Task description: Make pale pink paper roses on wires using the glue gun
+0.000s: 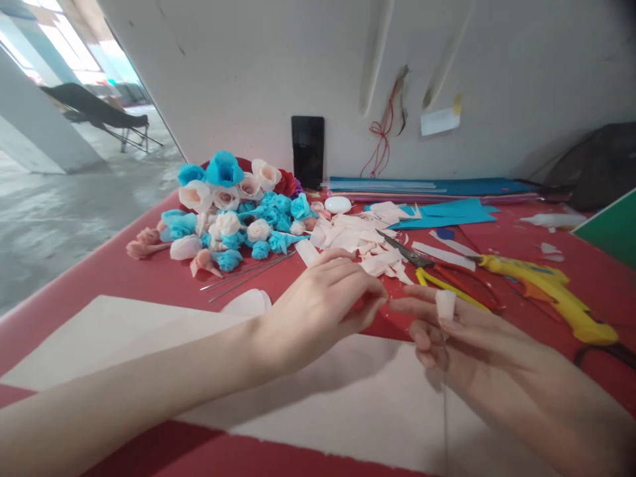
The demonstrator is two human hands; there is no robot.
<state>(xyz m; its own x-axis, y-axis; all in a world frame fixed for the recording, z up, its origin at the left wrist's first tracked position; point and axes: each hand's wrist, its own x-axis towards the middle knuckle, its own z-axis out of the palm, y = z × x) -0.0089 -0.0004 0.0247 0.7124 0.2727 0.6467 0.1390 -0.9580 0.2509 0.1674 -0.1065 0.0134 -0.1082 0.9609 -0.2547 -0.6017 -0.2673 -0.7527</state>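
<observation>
My right hand (462, 338) grips a thin wire stem (446, 411) between thumb and fingers, with a small rolled pale paper bud (446, 305) on top. The wire hangs down below the palm. Close by, my left hand (322, 298) is closed, thumb and fingertips pinched together near the right fingertips; anything between them is hidden. Under both hands lies a large pale pink paper sheet (318, 404). Rounded paper petals (246, 303) rest beside my left wrist. Past my fingers are pale paper scraps (348, 232) and scissors (422, 258) with yellow and red handles.
A yellow glue gun (551, 291) lies at the right. Blue, white and pink paper flowers (223, 212) are heaped at the back left, near bare wires (248, 271). A black phone (308, 152) leans on the wall, and blue paper (447, 213) lies on the red table (163, 278).
</observation>
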